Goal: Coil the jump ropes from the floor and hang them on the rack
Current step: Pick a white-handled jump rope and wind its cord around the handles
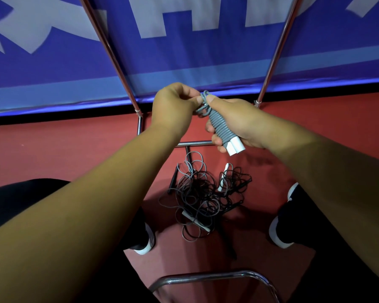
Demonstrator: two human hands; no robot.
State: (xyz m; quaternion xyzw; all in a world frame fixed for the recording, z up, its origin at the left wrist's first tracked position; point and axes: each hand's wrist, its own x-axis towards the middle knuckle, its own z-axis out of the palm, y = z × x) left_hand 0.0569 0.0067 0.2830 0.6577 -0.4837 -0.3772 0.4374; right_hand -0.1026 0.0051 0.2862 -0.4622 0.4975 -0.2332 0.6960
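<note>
A grey jump rope (219,125) is wound tightly round its two white handles (234,147), which lie side by side. My right hand (234,123) grips this bundle from the right, thumb near its top. My left hand (173,107) pinches the loose grey loop at the bundle's upper end. Below my hands, a tangled heap of black and grey jump ropes (204,197) lies on the red floor, with white and black handles showing in it. The chrome rack (116,55) rises behind my hands as two slanted poles joined by a low crossbar.
A blue banner (206,51) with pale lettering hangs behind the rack. My two feet in dark shoes with white soles (143,243) stand either side of the heap. A curved chrome tube (217,277) crosses the bottom of the view.
</note>
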